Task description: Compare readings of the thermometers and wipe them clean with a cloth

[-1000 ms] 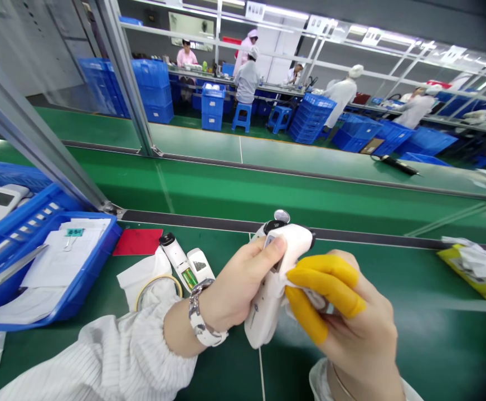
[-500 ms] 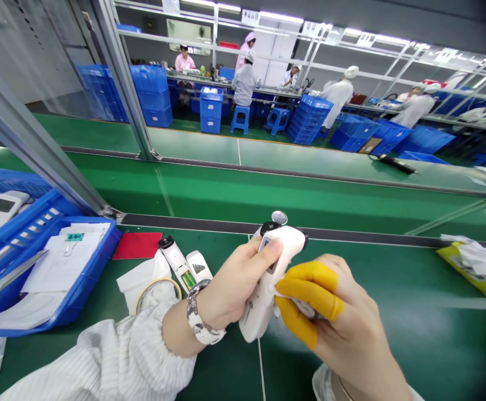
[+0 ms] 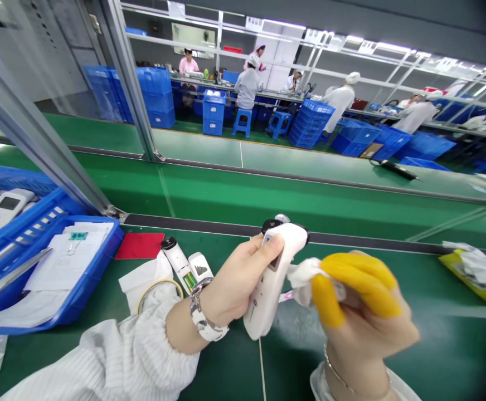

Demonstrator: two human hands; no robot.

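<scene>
One left hand (image 3: pixel 238 281) is holding one gadget (image 3: pixel 263 298), one right hand (image 3: pixel 364 306) one cloth (image 3: pixel 304 277). One red card (image 3: pixel 139 246) is lying left. Far off, two people (image 3: pixel 188 64) are wearing pink.

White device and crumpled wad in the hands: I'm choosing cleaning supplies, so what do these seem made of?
White device: probably hard plastic with a smooth, satin finish, judging by its even, rounded surface.
Crumpled wad: matte, with soft creases; tissue or thin cloth, unclear which.

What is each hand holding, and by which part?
Left hand: the device, by its upper part, beside the screen. Right hand: a white cloth, by the end away from the device.
</scene>
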